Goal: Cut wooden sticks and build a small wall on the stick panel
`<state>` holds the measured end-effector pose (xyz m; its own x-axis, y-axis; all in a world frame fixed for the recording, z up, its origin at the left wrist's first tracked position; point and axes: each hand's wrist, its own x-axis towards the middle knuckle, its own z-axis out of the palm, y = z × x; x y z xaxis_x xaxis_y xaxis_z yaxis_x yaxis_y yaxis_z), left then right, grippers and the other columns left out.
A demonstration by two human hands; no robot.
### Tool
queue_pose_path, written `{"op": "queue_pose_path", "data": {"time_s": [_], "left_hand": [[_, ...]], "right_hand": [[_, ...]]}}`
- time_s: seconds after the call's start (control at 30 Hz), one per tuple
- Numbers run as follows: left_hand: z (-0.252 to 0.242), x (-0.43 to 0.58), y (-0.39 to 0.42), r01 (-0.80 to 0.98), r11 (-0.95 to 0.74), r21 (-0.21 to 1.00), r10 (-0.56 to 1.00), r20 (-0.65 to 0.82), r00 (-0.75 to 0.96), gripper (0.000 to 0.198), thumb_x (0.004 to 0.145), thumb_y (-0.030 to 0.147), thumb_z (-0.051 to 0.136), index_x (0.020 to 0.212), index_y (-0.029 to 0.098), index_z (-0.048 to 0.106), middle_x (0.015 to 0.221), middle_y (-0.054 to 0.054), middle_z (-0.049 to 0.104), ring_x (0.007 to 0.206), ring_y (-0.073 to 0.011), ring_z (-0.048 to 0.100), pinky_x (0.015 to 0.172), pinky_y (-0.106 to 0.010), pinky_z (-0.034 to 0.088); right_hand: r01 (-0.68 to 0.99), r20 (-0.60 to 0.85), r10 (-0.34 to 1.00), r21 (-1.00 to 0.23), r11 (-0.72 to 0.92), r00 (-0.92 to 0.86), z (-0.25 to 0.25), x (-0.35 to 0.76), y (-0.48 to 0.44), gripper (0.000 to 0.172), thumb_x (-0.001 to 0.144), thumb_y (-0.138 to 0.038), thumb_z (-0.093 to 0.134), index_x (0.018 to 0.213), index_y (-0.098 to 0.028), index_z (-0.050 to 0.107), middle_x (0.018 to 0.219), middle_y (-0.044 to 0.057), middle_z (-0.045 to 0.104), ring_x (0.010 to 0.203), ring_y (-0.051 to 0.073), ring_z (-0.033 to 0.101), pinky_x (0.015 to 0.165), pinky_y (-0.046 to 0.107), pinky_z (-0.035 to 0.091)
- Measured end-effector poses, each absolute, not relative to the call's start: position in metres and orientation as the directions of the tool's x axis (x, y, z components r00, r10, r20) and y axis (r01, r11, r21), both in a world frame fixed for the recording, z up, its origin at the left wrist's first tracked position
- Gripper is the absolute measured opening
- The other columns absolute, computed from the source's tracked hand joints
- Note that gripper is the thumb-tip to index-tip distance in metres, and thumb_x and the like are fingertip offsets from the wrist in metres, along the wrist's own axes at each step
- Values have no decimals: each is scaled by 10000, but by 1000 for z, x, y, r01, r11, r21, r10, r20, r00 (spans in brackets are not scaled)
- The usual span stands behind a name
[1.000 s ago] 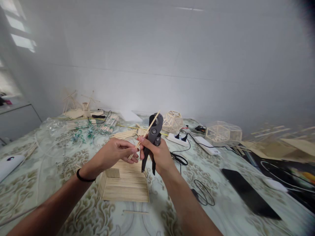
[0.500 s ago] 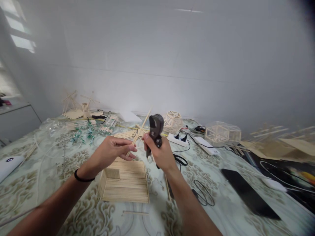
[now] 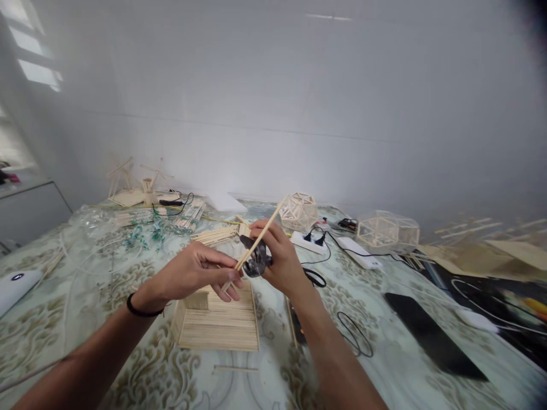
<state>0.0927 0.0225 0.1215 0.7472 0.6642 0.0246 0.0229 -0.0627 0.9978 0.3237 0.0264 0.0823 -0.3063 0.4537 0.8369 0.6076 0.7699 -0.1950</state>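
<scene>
The black hand cutter [image 3: 255, 264] — upright before — now tips leftward in the right hand [image 3: 282, 259], its head behind the wooden stick [image 3: 268, 226], which slants farther rightward.

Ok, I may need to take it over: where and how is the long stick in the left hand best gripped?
Probably pinch the long stick at its far end, from the far side: that thin tip juts past the right hand, while the left hand holds the near part beside the dark cutting tool.
</scene>
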Motion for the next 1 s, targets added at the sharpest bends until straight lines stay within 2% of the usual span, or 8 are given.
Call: {"op": "queue_pose_path", "data": {"time_s": [0.13, 0.27, 0.4, 0.57, 0.7, 0.77, 0.87, 1.0], "left_hand": [[123, 93, 21, 49, -42, 998, 623, -12, 782, 192, 842, 343, 783, 878, 160, 830, 829, -61, 810, 733, -212, 794, 663, -255, 666], [123, 92, 21, 84, -54, 995, 551, -40, 834, 174, 869, 318, 760, 884, 161, 834, 790, -58, 807, 669, -179, 782, 666, -229, 654], [120, 89, 24, 68, -28, 997, 526, -43, 849, 150, 868, 293, 762, 928, 177, 836, 840, -65, 815, 672, -197, 784, 612, -239, 649], [121, 89, 24, 89, -6, 996, 518, -73, 852, 143, 885, 273, 737, 909, 173, 835, 862, -69, 820, 623, -173, 769, 599, -224, 636], [123, 88, 24, 89, 20, 996, 506, -87, 858, 136, 880, 265, 737, 861, 165, 827, 778, -46, 808, 614, -156, 761, 622, -205, 633], [122, 87, 24, 99, 39, 994, 493, -105, 864, 143, 869, 272, 749, 839, 151, 820, 751, -52, 799, 633, -171, 769, 642, -220, 640], [118, 86, 26, 104, 57, 993, 498, -118, 859, 175, 849, 304, 773, 847, 133, 809, 781, -76, 795, 681, -222, 785, 632, -270, 651], [117, 83, 34, 109, -49, 993, 567, -62, 822, 249, 858, 375, 761, 896, 132, 796, 833, -86, 795, 678, -220, 779, 604, -267, 626]], "right_hand": [[556, 852, 419, -192, 808, -314, 83, 320, 23, 483, 749, -26, 606, 1155, -276, 522, 1211, 107, 581, 1181, 268, 570, 1028, 468, 474], [551, 842, 428, -198, 811, -327, 88, 318, 18, 415, 757, -58, 658, 1099, -267, 548, 1230, 115, 569, 1193, 275, 569, 990, 449, 498], [542, 830, 441, -209, 814, -341, 91, 317, 13, 348, 780, -70, 638, 1057, -262, 551, 1199, 101, 576, 1171, 266, 576, 996, 460, 488], [520, 804, 473, -247, 818, -361, 89, 317, 14, 282, 773, -48, 589, 980, -236, 554, 1096, 80, 569, 1035, 221, 598, 879, 378, 509], [517, 803, 474, -251, 819, -362, 86, 315, 16, 194, 785, -91, 613, 913, -224, 552, 1009, 67, 568, 916, 192, 586, 779, 320, 490], [516, 814, 465, -248, 820, -348, 84, 314, 17, 143, 814, -106, 617, 853, -221, 542, 918, 47, 567, 815, 167, 567, 722, 294, 467], [524, 835, 442, -228, 821, -329, 80, 313, 19, 165, 844, -99, 605, 773, -223, 521, 786, 18, 553, 697, 144, 526, 657, 273, 427], [579, 838, 468, -243, 779, -279, 72, 318, 26, 160, 783, -96, 611, 747, -228, 527, 754, 12, 557, 686, 152, 524, 626, 267, 402]]}}
